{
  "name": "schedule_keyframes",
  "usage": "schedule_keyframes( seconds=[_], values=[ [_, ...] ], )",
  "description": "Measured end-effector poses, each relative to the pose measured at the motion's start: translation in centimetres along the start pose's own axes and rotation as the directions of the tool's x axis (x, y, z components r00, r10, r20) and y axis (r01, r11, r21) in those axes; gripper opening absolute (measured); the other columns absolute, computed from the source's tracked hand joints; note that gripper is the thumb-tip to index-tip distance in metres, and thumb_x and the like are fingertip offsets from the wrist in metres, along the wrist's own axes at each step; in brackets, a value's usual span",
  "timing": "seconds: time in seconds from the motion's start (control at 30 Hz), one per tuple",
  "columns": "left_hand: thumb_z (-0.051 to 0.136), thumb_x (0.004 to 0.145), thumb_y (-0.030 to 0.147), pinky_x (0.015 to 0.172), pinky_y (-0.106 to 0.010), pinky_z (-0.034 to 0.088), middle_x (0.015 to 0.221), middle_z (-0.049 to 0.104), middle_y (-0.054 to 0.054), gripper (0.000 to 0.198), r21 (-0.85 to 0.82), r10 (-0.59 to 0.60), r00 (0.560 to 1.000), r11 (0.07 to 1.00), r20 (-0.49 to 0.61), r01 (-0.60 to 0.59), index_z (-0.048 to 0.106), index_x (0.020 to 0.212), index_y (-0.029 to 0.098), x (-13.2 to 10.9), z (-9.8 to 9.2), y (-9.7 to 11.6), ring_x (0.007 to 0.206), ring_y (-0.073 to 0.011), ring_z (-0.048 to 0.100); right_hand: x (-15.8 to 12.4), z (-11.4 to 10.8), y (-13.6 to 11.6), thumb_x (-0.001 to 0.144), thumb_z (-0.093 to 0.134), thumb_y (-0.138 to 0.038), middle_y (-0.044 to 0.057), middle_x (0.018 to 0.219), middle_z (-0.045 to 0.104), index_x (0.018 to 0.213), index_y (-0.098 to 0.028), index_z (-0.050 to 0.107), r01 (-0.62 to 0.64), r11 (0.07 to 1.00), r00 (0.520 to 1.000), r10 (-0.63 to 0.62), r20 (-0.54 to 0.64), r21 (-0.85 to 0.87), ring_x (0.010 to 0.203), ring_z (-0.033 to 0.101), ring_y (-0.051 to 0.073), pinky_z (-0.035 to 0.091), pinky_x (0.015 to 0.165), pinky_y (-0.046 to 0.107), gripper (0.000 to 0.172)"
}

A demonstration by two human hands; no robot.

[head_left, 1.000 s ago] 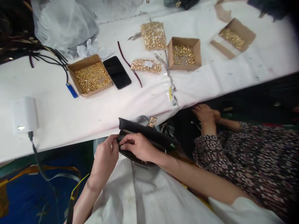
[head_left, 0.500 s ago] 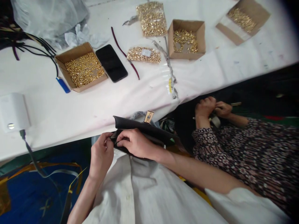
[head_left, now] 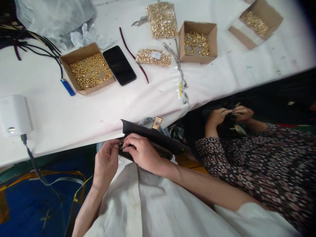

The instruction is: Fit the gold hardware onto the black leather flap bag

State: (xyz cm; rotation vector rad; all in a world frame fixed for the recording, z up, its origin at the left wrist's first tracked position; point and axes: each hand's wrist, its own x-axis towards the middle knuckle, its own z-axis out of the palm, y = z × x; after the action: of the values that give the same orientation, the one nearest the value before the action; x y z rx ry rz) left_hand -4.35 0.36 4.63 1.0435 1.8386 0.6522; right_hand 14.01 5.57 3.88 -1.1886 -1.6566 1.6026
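Note:
A black handbag (head_left: 155, 133) rests in my lap at the table's front edge, its flap raised and a gold clasp (head_left: 157, 123) showing on the flap. My left hand (head_left: 106, 158) pinches the bag's left end between thumb and fingers. Just beside it, my right hand (head_left: 142, 151) reaches over the bag's opening, thumb and forefinger closed close to that same end. Whatever small part is between the right fingertips is too dark to make out.
On the white table (head_left: 98, 112) are cardboard boxes of gold fittings (head_left: 90, 70), bagged fittings (head_left: 163, 19), a phone (head_left: 120, 65), a blue lighter (head_left: 67, 87) and a white device (head_left: 14, 115) with a cable. At right, a co-worker's hands (head_left: 229, 115) handle something dark.
My right hand's fingers have shifted slightly at the bag's left end; both hands stay there. The co-worker's hands have moved apart a little.

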Motion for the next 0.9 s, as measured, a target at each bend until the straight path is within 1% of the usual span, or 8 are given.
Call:
schedule_keyframes(
  seconds=[0.1, 0.23, 0.33, 0.43, 0.57, 0.67, 0.77, 0.9],
  values=[
    [0.060, 0.106, 0.033, 0.078, -0.030, 0.054, 0.101, 0.082, -0.004, 0.021, 0.005, 0.003, 1.000, 1.000, -0.022, -0.003, 0.074, 0.116, 0.021, -0.3, 0.3, -0.1, 0.086, -0.0205, 0.072, -0.2, 0.0, -0.1, 0.101, 0.074, -0.007, 0.006, 0.115, 0.079, 0.097, -0.021, 0.078, 0.012, 1.000, 1.000, -0.012, -0.019, -0.002, 0.110, 0.075, 0.022, 0.056, 0.100, 0.032, 0.015],
    [0.062, 0.105, 0.035, 0.077, -0.029, 0.055, 0.100, 0.082, -0.004, 0.022, 0.055, 0.039, 0.996, 0.998, -0.076, -0.035, 0.078, 0.114, 0.021, -0.9, 0.6, -0.2, 0.085, -0.0204, 0.073, -0.2, -0.1, 0.1, 0.100, 0.077, -0.009, 0.002, 0.102, 0.083, 0.097, -0.022, 0.079, -0.011, 1.000, 1.000, 0.011, -0.013, -0.020, 0.098, 0.077, 0.020, 0.057, 0.091, 0.030, 0.014],
    [0.064, 0.105, 0.037, 0.076, -0.029, 0.056, 0.103, 0.084, -0.003, 0.024, 0.081, 0.046, 0.993, 0.996, -0.105, -0.038, 0.080, 0.115, 0.022, -1.3, 0.9, 0.0, 0.084, -0.0202, 0.074, -0.2, -0.2, 0.3, 0.100, 0.078, -0.008, 0.000, 0.100, 0.084, 0.097, -0.022, 0.080, 0.003, 1.000, 1.000, -0.004, -0.018, -0.020, 0.095, 0.078, 0.019, 0.056, 0.089, 0.029, 0.015],
    [0.062, 0.107, 0.035, 0.080, -0.029, 0.059, 0.111, 0.085, -0.004, 0.025, 0.079, 0.061, 0.994, 0.995, -0.088, -0.054, 0.081, 0.119, 0.023, -1.5, 0.9, 0.2, 0.090, -0.0208, 0.077, -0.2, -0.3, 0.5, 0.101, 0.076, -0.009, 0.000, 0.102, 0.084, 0.099, -0.023, 0.080, 0.020, 1.000, 1.000, -0.020, -0.012, -0.018, 0.097, 0.079, 0.019, 0.057, 0.092, 0.030, 0.016],
    [0.064, 0.107, 0.034, 0.079, -0.028, 0.059, 0.104, 0.085, -0.003, 0.024, 0.065, 0.093, 0.994, 0.994, -0.048, -0.090, 0.083, 0.115, 0.023, -1.2, 0.3, 0.1, 0.087, -0.0206, 0.077, -0.1, -0.2, 0.7, 0.104, 0.072, -0.010, 0.001, 0.103, 0.082, 0.101, -0.024, 0.078, 0.074, 0.995, 0.997, -0.072, 0.033, -0.065, 0.100, 0.078, 0.020, 0.057, 0.092, 0.030, 0.016],
    [0.064, 0.108, 0.033, 0.081, -0.028, 0.059, 0.103, 0.085, -0.003, 0.024, 0.061, 0.141, 0.990, 0.988, -0.005, -0.141, 0.083, 0.116, 0.022, -1.1, -0.4, -0.1, 0.089, -0.0203, 0.078, -0.2, 0.0, 0.7, 0.108, 0.068, -0.014, 0.002, 0.104, 0.080, 0.103, -0.024, 0.076, 0.120, 0.986, 0.992, -0.115, 0.051, -0.115, 0.102, 0.076, 0.021, 0.057, 0.094, 0.031, 0.013],
    [0.062, 0.109, 0.032, 0.088, -0.029, 0.060, 0.111, 0.085, -0.004, 0.025, 0.044, 0.178, 0.984, 0.983, 0.031, -0.179, 0.083, 0.120, 0.023, -1.2, -0.8, -0.3, 0.096, -0.0209, 0.078, -0.3, 0.1, 0.7, 0.110, 0.064, -0.018, 0.003, 0.106, 0.080, 0.105, -0.025, 0.075, 0.118, 0.984, 0.993, -0.116, 0.019, -0.134, 0.103, 0.076, 0.021, 0.057, 0.096, 0.032, 0.014],
    [0.059, 0.108, 0.025, 0.096, -0.031, 0.061, 0.123, 0.083, -0.006, 0.028, 0.055, 0.229, 0.972, 0.971, 0.060, -0.232, 0.081, 0.126, 0.024, -1.2, -0.7, -0.7, 0.107, -0.0221, 0.078, -0.3, 0.2, 0.8, 0.110, 0.065, -0.018, 0.003, 0.105, 0.081, 0.105, -0.025, 0.075, 0.096, 0.987, 0.995, -0.099, -0.024, -0.131, 0.101, 0.077, 0.020, 0.056, 0.095, 0.032, 0.013]
  ],
)
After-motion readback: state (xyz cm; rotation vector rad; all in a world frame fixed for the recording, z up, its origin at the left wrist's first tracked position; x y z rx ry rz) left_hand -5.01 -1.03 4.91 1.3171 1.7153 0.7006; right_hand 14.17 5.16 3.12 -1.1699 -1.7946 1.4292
